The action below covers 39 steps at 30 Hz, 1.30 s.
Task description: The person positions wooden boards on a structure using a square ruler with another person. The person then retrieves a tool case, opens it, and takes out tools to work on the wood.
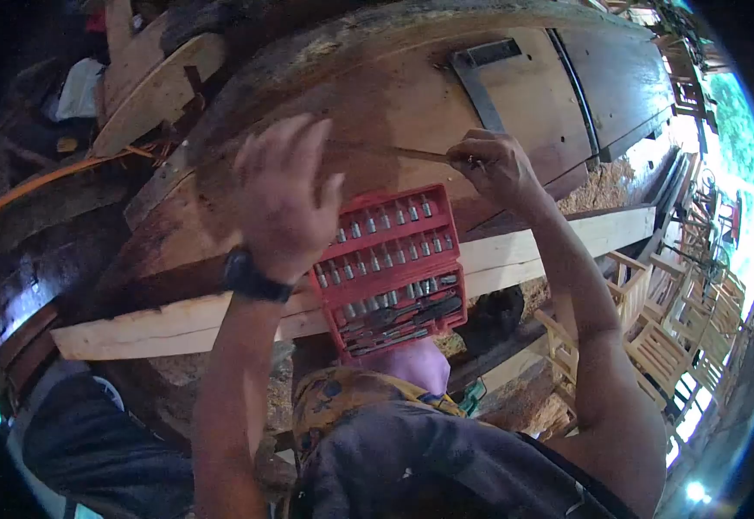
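My left hand (289, 195), with a dark watch on its wrist, is raised over the wooden board (377, 108). Its fingers are spread, slightly blurred, and hold nothing. On the other side my right hand (496, 169) is closed around the end of a thin brown strip (420, 155), which points left across the board; its far end is hard to make out. Between and below my hands lies an open red socket set case (456, 275). Rows of metal sockets fill its upper half, and a ratchet handle and other small tools lie in the lower half.
A dark L-shaped metal square (474, 86) rests on the board's far part. A long pale plank (169, 329) runs under the case. Wooden chairs (658, 350) stand at right. A rounded wood piece (161, 91) and an orange cord (40, 189) are at left.
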{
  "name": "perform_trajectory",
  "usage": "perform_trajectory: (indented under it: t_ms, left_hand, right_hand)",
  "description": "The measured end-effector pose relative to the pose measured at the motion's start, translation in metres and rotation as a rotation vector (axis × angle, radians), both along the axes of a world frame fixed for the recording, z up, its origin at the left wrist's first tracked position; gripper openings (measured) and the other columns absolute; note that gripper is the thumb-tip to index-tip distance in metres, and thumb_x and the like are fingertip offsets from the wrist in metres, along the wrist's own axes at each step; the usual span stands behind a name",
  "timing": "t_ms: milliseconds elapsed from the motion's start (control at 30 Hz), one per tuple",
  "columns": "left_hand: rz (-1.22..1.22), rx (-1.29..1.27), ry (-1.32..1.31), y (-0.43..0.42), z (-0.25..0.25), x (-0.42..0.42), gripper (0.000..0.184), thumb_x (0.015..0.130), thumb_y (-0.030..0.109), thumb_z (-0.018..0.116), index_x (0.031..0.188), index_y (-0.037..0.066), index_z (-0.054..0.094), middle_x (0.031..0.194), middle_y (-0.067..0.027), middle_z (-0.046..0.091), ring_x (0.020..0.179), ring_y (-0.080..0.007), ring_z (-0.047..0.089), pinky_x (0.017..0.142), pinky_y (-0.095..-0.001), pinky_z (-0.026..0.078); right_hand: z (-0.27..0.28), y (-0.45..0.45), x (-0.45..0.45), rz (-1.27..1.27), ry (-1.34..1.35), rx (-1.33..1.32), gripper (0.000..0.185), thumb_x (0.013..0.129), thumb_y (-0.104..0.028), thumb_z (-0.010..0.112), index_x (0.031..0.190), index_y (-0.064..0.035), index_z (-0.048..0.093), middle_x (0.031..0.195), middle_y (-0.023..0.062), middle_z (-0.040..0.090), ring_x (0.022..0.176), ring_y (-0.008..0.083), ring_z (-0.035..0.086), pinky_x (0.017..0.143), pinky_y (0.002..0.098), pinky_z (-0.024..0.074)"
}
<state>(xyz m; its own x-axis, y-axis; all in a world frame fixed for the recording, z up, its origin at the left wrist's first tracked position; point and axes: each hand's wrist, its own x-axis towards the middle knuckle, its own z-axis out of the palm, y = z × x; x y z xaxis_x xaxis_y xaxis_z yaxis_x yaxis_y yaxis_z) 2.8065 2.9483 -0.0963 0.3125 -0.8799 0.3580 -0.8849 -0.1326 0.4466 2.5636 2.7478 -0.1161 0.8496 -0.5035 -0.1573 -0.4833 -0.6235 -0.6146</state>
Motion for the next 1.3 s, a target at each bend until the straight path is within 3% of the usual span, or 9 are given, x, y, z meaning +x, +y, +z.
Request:
perform_trajectory:
  t_ms: [100, 133, 333, 600, 700, 900, 1000, 1200, 1300]
  left_hand:
    - [-0.071, 0.117, -0.082, -0.014, -0.014, 0.006, 0.035, 0.084, 0.020, 0.070, 0.118, 0.010, 0.066, 0.109, -0.0143, 0.067, 0.107, -0.0295, 0.063, 0.113, -0.0528, 0.028]
    - [-0.065, 0.281, -0.003, -0.013, -0.016, 0.011, 0.027, 0.084, 0.020, 0.070, 0.108, 0.008, 0.069, 0.101, -0.0122, 0.069, 0.104, -0.0287, 0.064, 0.108, -0.0512, 0.033]
    - [0.058, 0.247, 0.103, 0.011, -0.025, 0.021, 0.012, 0.085, 0.018, 0.069, 0.090, 0.008, 0.072, 0.091, -0.0102, 0.070, 0.094, -0.0288, 0.065, 0.098, -0.0504, 0.037]
    - [0.234, 0.269, 0.114, 0.037, -0.037, 0.017, 0.013, 0.087, 0.019, 0.068, 0.090, 0.007, 0.072, 0.088, -0.0106, 0.071, 0.088, -0.0306, 0.066, 0.097, -0.0499, 0.038]
    - [0.284, 0.317, 0.117, 0.043, -0.039, 0.018, 0.012, 0.084, 0.018, 0.070, 0.087, 0.007, 0.073, 0.085, -0.0117, 0.071, 0.086, -0.0298, 0.066, 0.098, -0.0506, 0.038]
    - [0.360, 0.362, 0.121, 0.051, -0.051, 0.016, 0.010, 0.079, 0.014, 0.070, 0.086, 0.007, 0.074, 0.084, -0.0118, 0.072, 0.084, -0.0295, 0.067, 0.098, -0.0517, 0.037]
    - [0.347, 0.324, 0.121, 0.056, -0.049, 0.015, 0.011, 0.076, 0.011, 0.070, 0.085, 0.008, 0.074, 0.084, -0.0118, 0.072, 0.085, -0.0301, 0.068, 0.100, -0.0523, 0.036]
    - [0.397, 0.440, 0.147, 0.055, -0.049, 0.018, 0.012, 0.077, 0.013, 0.069, 0.086, 0.007, 0.073, 0.084, -0.0130, 0.072, 0.083, -0.0322, 0.068, 0.101, -0.0527, 0.036]
    - [0.436, 0.478, 0.160, 0.055, -0.057, 0.018, 0.013, 0.079, 0.015, 0.069, 0.087, 0.007, 0.074, 0.079, -0.0144, 0.072, 0.079, -0.0339, 0.068, 0.102, -0.0524, 0.036]
  right_hand:
    - [0.014, 0.010, 0.030, 0.115, -0.024, -0.094, 0.013, 0.084, -0.015, 0.068, 0.092, -0.0057, 0.073, 0.086, 0.0127, 0.068, 0.079, 0.0328, 0.068, 0.069, 0.0419, 0.0545]
    - [0.017, 0.014, 0.038, 0.115, -0.033, -0.117, 0.013, 0.084, -0.015, 0.067, 0.091, -0.0061, 0.073, 0.086, 0.0126, 0.068, 0.079, 0.0329, 0.068, 0.069, 0.0426, 0.0545]
    - [0.020, 0.025, 0.077, 0.266, -0.090, -0.232, 0.013, 0.082, -0.013, 0.071, 0.092, -0.0055, 0.071, 0.086, 0.0116, 0.068, 0.078, 0.0304, 0.069, 0.067, 0.0421, 0.0541]
    - [-0.009, 0.045, 0.122, 0.342, -0.200, -0.263, 0.013, 0.077, -0.014, 0.069, 0.086, -0.0050, 0.068, 0.081, 0.0128, 0.065, 0.078, 0.0374, 0.065, 0.067, 0.0485, 0.0525]
    - [-0.010, 0.056, 0.129, 0.313, -0.147, -0.238, 0.015, 0.078, -0.017, 0.068, 0.088, -0.0068, 0.069, 0.081, 0.0130, 0.065, 0.078, 0.0376, 0.065, 0.067, 0.0495, 0.0525]
    - [-0.018, 0.068, 0.149, 0.288, 0.226, -0.209, 0.021, 0.082, -0.028, 0.066, 0.091, -0.0105, 0.073, 0.087, 0.0160, 0.070, 0.084, 0.0380, 0.068, 0.070, 0.0495, 0.0540]
    - [-0.014, 0.062, 0.153, 0.387, 0.173, -0.150, 0.030, 0.084, -0.034, 0.064, 0.091, -0.0060, 0.073, 0.092, 0.0202, 0.071, 0.087, 0.0393, 0.070, 0.078, 0.0506, 0.0561]
    - [-0.026, 0.074, 0.169, 0.424, 0.291, -0.214, 0.038, 0.083, -0.038, 0.067, 0.086, -0.0005, 0.073, 0.088, 0.0223, 0.071, 0.084, 0.0394, 0.071, 0.077, 0.0478, 0.0582]
    - [-0.014, 0.084, 0.182, 0.394, 0.492, -0.195, 0.037, 0.082, -0.037, 0.068, 0.089, -0.0009, 0.074, 0.090, 0.0224, 0.071, 0.088, 0.0379, 0.071, 0.080, 0.0469, 0.0580]
